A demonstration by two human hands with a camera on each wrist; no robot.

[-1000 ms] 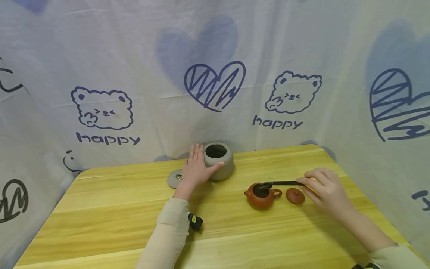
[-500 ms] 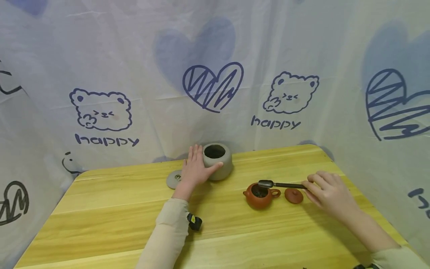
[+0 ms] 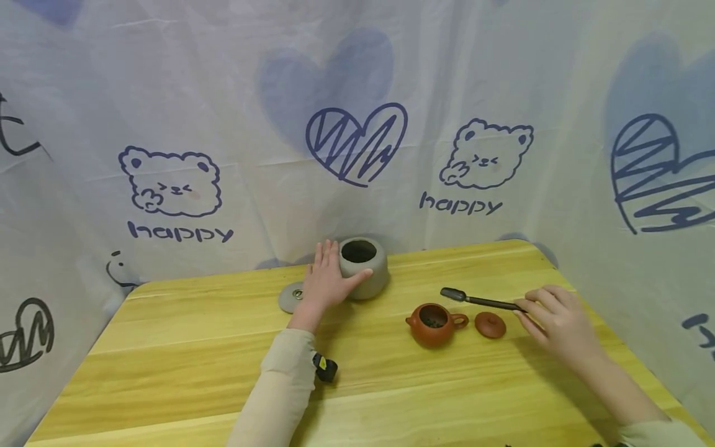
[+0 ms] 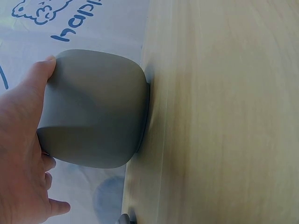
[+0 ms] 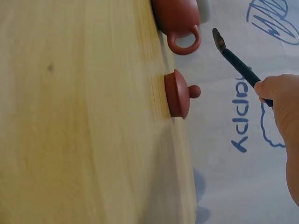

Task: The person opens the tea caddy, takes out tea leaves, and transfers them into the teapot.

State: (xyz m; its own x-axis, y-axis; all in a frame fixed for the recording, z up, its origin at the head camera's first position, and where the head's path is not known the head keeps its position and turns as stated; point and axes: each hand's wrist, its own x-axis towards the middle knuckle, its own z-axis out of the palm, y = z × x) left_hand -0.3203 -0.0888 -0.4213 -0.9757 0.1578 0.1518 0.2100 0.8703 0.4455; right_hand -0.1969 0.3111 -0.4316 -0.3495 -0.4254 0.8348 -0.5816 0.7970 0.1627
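The left hand (image 3: 326,280) holds the side of a round grey jar (image 3: 373,279), thumb on its near side; in the left wrist view thumb and fingers lie around the jar (image 4: 93,107). Between thumb and fingers the right hand (image 3: 563,323) pinches the handle end of a dark scoop (image 3: 491,303). The scoop's head is in the air above and right of a red-brown teapot (image 3: 432,336), whose opening shows dark bits inside. In the right wrist view the scoop (image 5: 239,65) is clear of the teapot (image 5: 180,16), the hand (image 5: 285,112) at its end.
The teapot's lid (image 3: 491,325) lies right of its handle, knob up. A grey lid (image 3: 290,297) with a metal ring lies left of the jar, partly behind the left wrist. Printed cloth (image 3: 251,124) stands along the back and sides of the wooden table (image 3: 184,347).
The right hand has lifted the scoop out of the teapot's opening and moved it up and to the right. The left hand has stayed on the jar.
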